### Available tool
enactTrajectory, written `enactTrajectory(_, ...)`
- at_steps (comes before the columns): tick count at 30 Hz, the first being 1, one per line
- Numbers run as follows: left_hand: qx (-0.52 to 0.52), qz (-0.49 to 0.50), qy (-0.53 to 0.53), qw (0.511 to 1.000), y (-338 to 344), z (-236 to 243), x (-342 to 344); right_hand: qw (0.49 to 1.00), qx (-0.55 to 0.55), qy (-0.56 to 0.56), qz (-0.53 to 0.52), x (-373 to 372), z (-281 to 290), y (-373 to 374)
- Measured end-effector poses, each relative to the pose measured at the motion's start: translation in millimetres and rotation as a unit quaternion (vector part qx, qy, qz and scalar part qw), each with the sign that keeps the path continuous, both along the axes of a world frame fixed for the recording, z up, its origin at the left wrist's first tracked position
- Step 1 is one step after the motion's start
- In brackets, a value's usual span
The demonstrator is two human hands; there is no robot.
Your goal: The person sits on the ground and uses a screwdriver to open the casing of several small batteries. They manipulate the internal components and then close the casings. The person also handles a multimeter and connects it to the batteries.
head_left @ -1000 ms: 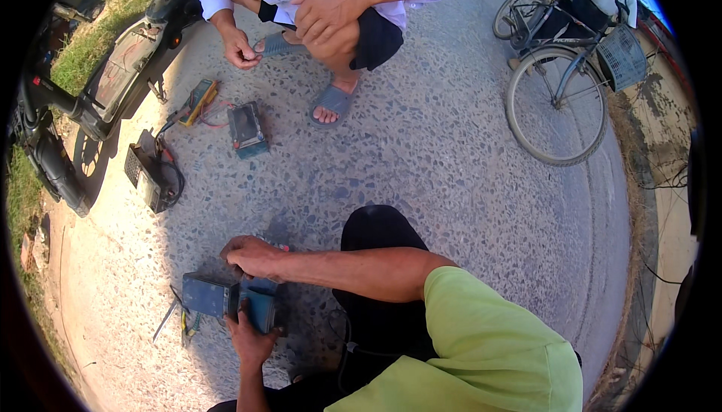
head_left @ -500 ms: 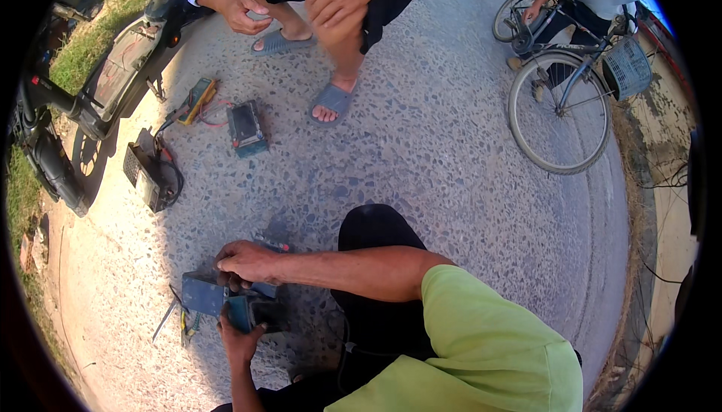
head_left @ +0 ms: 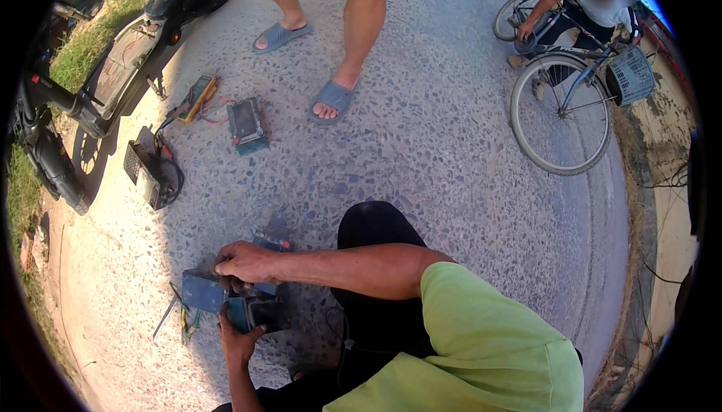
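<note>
My left hand (head_left: 238,343) is closed round the near side of a teal battery (head_left: 238,313) with a black top, thumb and fingers on opposite sides. Just beyond it, my right hand (head_left: 247,261) has its fingers bent downward and drawn together; whatever is between them is hidden. A dark blue battery (head_left: 203,292) lies beside the fingers on the left. Partly behind my right wrist is another blue battery (head_left: 269,243) with a red terminal. A thin metal rod (head_left: 163,322) and a yellow-and-green tool or wire (head_left: 186,327) lie on the ground at the left.
Farther off are a multimeter (head_left: 198,99) with leads, a separate battery (head_left: 247,125) and a metal box with cables (head_left: 146,174). A scooter (head_left: 113,66) stands at the left. Opposite me is a person in grey sandals (head_left: 333,99); another person is beside a bicycle (head_left: 560,113) at the right.
The person opposite has risen, so the torso has left the view and one hand is by the knee. The person at the bicycle has shifted slightly. My hands have barely moved.
</note>
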State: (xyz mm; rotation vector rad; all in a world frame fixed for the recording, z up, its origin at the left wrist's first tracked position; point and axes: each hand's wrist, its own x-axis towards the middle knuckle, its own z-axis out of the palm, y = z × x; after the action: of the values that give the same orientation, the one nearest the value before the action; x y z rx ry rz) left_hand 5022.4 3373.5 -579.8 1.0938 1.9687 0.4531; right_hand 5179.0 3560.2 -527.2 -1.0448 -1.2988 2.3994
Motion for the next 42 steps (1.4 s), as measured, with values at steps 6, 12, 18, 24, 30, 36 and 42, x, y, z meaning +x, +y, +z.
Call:
enactTrajectory(6,0.011,0.029,-0.068,0.997,-10,-24,-15,1.000,0.007,-0.001,0.015,0,2,0)
enactTrajectory(12,-0.037,-0.015,0.009,0.999,-8,-4,-7,1.000,0.004,-0.004,0.018,-2,-1,-1)
enactTrajectory(18,-0.026,-0.076,0.077,0.994,-13,3,0,1.000,0.011,-0.014,0.023,-7,6,-3)
enactTrajectory(24,0.018,-0.112,0.122,0.986,-20,0,9,1.000,0.014,-0.009,0.023,-9,5,-5)
enactTrajectory(30,-0.014,-0.147,0.187,0.971,-19,-1,26,1.000,0.005,-0.016,0.023,-1,0,-6)
enactTrajectory(36,-0.007,-0.132,0.179,0.975,-17,7,29,0.998,0.016,-0.043,0.050,-18,15,0)
enactTrajectory(42,-0.022,-0.110,0.165,0.980,-11,-3,8,0.996,-0.059,-0.045,-0.050,-5,6,4)
